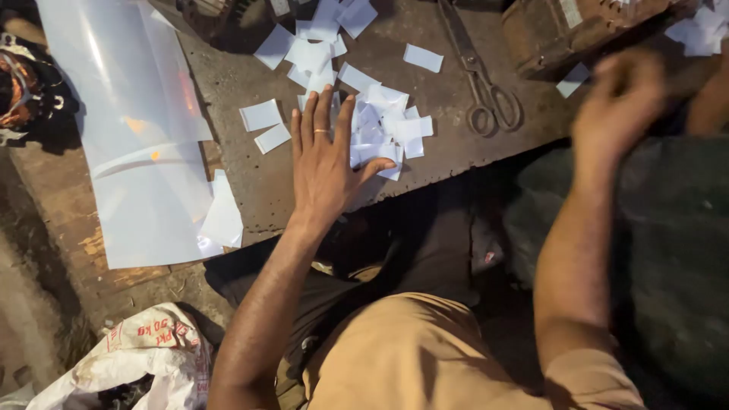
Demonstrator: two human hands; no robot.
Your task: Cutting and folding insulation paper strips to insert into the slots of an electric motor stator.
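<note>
Left hand flat, fingers spread, palm down on the worn metal bench, fingertips on the heap of small white paper slips; thin ring on one finger. Right hand raised beyond the bench's right end, blurred, fingers bunched together; cannot tell whether anything pinched inside.

More slips scattered up the bench from the heap, a few loose ones just left of it. Scissors lying shut on the bench, right of the heap, handles toward the near edge. Big sheet of clear plastic film spread over the bench's left end and the wooden board beneath it. Rusty metal box at the bench's far right, with more slips past it. Dark cloth bundle off the bench's left side. Crumpled white sack on the dirt floor below the bench's near left corner. Tan-clothed knees under the near edge. Dim, grimy workshop corner, warm light glinting off the film.
</note>
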